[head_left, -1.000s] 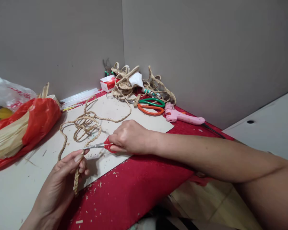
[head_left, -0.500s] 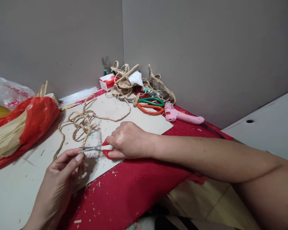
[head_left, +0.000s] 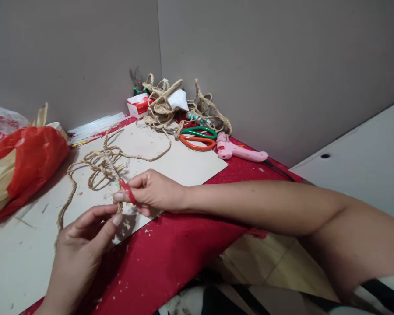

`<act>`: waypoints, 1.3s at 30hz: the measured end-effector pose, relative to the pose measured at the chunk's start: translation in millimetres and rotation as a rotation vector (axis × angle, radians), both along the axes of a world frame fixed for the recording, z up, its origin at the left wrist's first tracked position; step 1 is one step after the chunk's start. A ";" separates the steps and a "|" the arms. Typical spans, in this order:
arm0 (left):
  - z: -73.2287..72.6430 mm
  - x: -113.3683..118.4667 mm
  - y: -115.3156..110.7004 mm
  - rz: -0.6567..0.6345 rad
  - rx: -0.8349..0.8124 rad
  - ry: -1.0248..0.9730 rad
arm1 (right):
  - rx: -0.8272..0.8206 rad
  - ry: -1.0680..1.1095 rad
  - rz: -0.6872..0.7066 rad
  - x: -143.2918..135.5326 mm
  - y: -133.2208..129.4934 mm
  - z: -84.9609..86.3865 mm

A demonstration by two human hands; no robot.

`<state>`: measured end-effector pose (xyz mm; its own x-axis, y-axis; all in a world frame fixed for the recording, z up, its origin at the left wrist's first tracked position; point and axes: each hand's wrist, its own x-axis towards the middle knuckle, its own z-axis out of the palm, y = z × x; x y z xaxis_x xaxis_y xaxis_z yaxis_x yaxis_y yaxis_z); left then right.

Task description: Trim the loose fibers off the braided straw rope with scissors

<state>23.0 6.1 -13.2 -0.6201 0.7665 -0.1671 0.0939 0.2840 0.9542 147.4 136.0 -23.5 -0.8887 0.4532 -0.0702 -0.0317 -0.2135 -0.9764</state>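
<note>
Between the thumb and fingers of my left hand (head_left: 88, 238) a braided straw rope (head_left: 65, 205) is pinched near one end. The rest of it lies in loose loops on the white board. My right hand (head_left: 153, 190) holds small red-handled scissors (head_left: 127, 191), their blades pointing up and away to the left over the loops. Its thumb and fingertips sit close above the left fingertips, at the rope; whether they also grip the rope I cannot make out.
On the white board (head_left: 197, 168) lie large scissors with green and orange handles (head_left: 198, 138). A pink glue gun (head_left: 241, 152), a braided rope heap (head_left: 160, 107) and a red-and-white box (head_left: 138, 106) are behind. Left is a red plastic bag (head_left: 41, 151) with pale straw. Scraps dot the red cloth (head_left: 170, 253).
The scissors have swung from lying across the rope, blades to the left, to pointing up and away. My right hand has moved left, its fingers now at the rope beside my left fingertips.
</note>
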 end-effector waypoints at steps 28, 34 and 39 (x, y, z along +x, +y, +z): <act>3.9 13.7 -3.3 -0.096 0.017 -0.214 | 0.030 0.213 -0.152 0.6 2.5 5.3; -2.1 2.9 0.1 -0.045 0.040 -0.270 | 0.328 0.200 -0.098 3.5 9.0 -4.7; 6.3 -7.0 0.9 0.056 0.136 -0.353 | 1.211 -0.075 -0.072 16.2 21.1 -4.2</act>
